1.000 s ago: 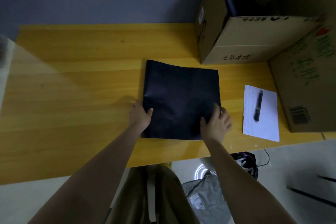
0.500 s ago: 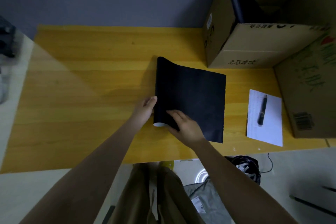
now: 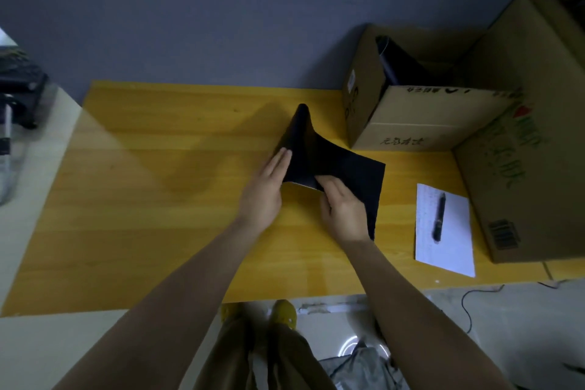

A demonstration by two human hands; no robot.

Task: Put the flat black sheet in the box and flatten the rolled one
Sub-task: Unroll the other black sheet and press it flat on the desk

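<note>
A black sheet lies on the yellow table. Its left part is curled up into a loose roll and its right part rests flat. My left hand lies with straight fingers against the outside of the curl, thumb hidden. My right hand rests on the sheet, its fingertips tucked in at the near end of the curl. An open cardboard box stands at the back right, with a rolled black sheet leaning inside it.
A white paper with a pen on it lies to the right of the sheet. A larger cardboard box stands at the far right. Dark equipment sits beyond the table's left end. A wall runs behind.
The sheet lay flat under both hands a second ago. Its left edge has since lifted and curled over toward the right, and my right hand moved left to the curl.
</note>
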